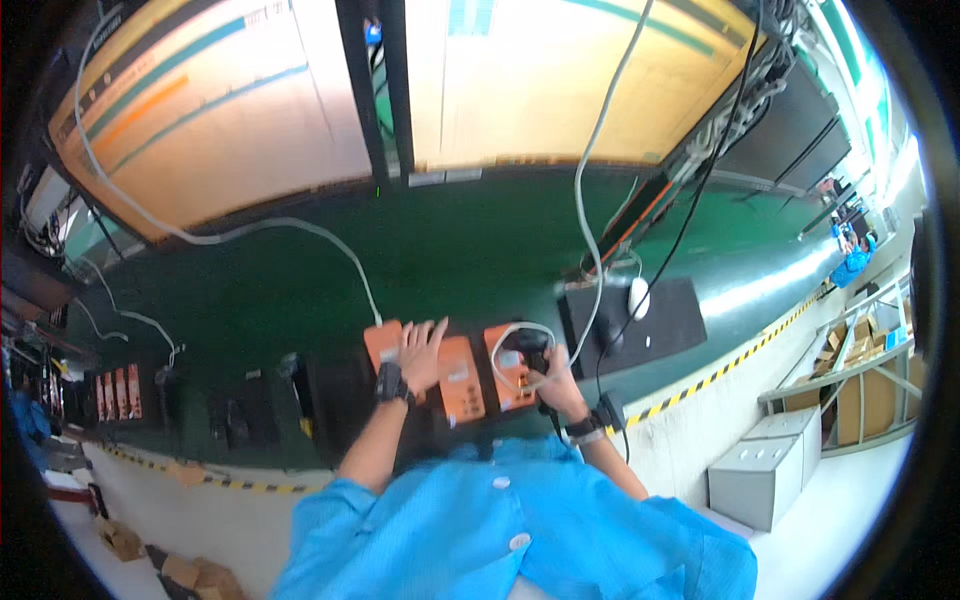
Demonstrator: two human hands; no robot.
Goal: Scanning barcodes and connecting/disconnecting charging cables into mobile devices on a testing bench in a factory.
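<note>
My left hand lies with fingers spread over a flat orange box; a white cable runs to this box's far end. Beside it, under the edge of my hand, is a second orange box with dark round spots on its near half. My right hand is closed round the grip of a black handheld scanner. The scanner's head is over a third orange box, and a pale cable loops around it. My fingers partly hide the scanner's grip.
Two large lit screens stand along the back of the green table. To the right, a white mouse rests on a black mat. Several orange boxes stand farther left. Hanging cables cross the right side; grey boxes are on the floor.
</note>
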